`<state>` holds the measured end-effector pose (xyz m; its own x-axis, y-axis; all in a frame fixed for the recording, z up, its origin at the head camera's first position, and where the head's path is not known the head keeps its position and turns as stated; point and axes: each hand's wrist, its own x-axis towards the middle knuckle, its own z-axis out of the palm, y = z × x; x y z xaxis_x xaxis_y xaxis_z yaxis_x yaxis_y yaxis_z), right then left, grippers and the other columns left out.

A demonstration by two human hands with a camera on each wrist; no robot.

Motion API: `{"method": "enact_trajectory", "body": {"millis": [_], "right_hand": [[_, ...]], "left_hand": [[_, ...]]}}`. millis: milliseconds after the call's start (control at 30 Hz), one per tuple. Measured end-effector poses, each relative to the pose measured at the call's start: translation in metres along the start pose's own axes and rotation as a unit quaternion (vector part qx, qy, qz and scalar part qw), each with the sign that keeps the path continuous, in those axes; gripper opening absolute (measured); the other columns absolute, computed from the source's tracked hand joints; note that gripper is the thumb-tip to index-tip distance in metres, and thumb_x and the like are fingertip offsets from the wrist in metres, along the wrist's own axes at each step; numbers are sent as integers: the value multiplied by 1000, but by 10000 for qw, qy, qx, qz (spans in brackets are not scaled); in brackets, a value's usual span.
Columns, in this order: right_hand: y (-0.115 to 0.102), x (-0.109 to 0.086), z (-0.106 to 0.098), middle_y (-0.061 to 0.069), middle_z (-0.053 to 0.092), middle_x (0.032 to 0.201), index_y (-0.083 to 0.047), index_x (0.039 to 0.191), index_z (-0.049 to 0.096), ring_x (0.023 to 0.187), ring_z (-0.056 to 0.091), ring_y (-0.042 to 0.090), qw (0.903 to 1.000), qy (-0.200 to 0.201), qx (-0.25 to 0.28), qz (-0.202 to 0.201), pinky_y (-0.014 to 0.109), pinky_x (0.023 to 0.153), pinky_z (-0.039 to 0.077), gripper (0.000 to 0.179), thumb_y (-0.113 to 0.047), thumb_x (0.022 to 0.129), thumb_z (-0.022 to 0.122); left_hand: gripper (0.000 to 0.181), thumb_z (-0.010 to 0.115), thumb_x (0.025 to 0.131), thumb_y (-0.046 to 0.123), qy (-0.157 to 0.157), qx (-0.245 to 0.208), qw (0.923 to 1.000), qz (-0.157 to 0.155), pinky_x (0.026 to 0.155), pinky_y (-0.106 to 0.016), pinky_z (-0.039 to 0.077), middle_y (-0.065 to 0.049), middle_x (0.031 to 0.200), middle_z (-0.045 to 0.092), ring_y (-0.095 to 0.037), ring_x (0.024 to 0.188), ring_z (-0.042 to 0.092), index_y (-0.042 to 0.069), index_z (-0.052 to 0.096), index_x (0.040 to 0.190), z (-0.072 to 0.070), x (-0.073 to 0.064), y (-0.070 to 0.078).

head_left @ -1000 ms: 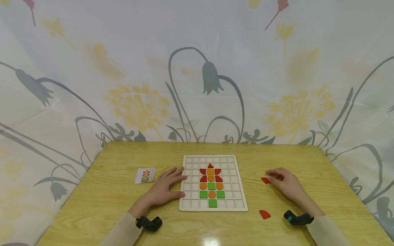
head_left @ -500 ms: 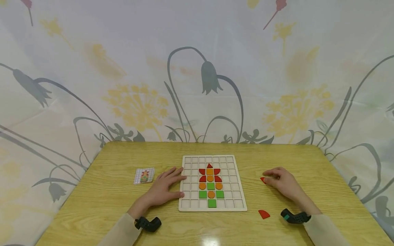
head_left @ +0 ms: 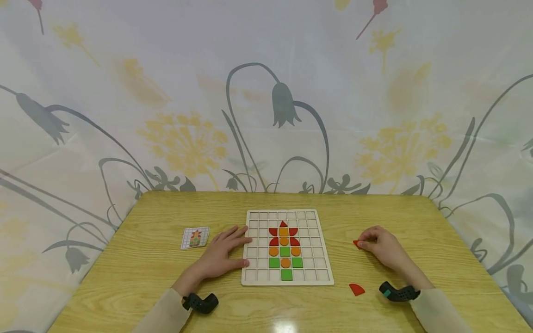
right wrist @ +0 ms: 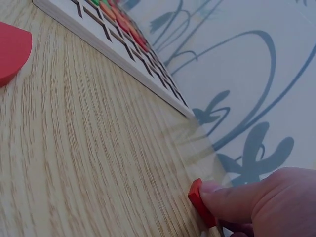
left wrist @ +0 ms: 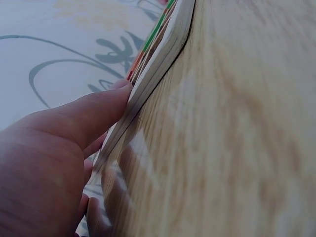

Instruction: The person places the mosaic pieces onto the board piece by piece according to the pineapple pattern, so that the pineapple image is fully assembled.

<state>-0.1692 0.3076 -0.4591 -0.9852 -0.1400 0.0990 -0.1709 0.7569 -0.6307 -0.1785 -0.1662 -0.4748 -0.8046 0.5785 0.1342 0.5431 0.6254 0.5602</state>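
A white grid board (head_left: pixel 318 252) lies mid-table, with red, orange and green pieces set in its middle columns as a flower-like figure. My left hand (head_left: pixel 220 254) rests along the board's left edge, fingers straight and spread; in the left wrist view its thumb (left wrist: pixel 106 106) presses the rim. To the right of the board, my right hand (head_left: pixel 383 245) pinches a red quarter-circle piece (head_left: pixel 356 243) between thumb and fingers. The right wrist view shows this red piece (right wrist: pixel 200 200) tilted at the thumb tip, close over the wood. The fingers behind it are mostly hidden.
A second red quarter-circle piece (head_left: pixel 356 290) lies on the table nearer the front, right of the board. At the left is a small pattern card (head_left: pixel 195 237) with a similar figure. A flower-printed curtain (head_left: pixel 187 92) hangs behind the table's back edge.
My right hand has closed its fingers on the red quarter-circle piece, which was flat on the table and now is tilted up slightly. My left hand has stayed on the board.
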Motion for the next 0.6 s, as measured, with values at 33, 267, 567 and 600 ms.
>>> {"method": "enact_trajectory", "body": {"millis": [33, 267, 567, 600], "right_hand": [[-1, 0, 0, 11, 63, 104, -4, 98, 72, 92, 60, 28, 10000, -9, 12, 2, 44, 79, 48, 12, -14, 92, 73], [-1, 0, -2, 9, 62, 104, -6, 100, 74, 94, 59, 28, 9998, -115, -36, -184, 46, 82, 48, 16, -18, 89, 77], [-6, -2, 0, 1, 65, 91, -6, 98, 68, 80, 57, 17, 9997, -137, 193, -10, 31, 71, 47, 15, -14, 89, 77], [-7, -2, 0, 1, 65, 88, -6, 99, 68, 77, 56, 16, 9997, -143, 209, 10, 29, 68, 47, 16, -14, 89, 76]], "left_hand": [[60, 68, 92, 48, 0, 5, 10000, -10, 111, -68, 15, -4, 161, 31, -33, 150, 18, 19, 56, 144, 0, 0, 0], [60, 68, 92, 47, 25, -23, 10000, 6, 111, -68, 15, -4, 161, 32, -34, 149, 19, 19, 57, 143, 0, -2, -1], [60, 67, 93, 47, 68, 64, 9999, 102, 109, -70, 17, -7, 160, 33, -36, 148, 21, 17, 56, 143, 0, -1, -1], [60, 67, 93, 47, 68, 66, 9999, 107, 109, -70, 17, -7, 160, 33, -36, 148, 21, 17, 56, 144, 0, 0, -1]]}}
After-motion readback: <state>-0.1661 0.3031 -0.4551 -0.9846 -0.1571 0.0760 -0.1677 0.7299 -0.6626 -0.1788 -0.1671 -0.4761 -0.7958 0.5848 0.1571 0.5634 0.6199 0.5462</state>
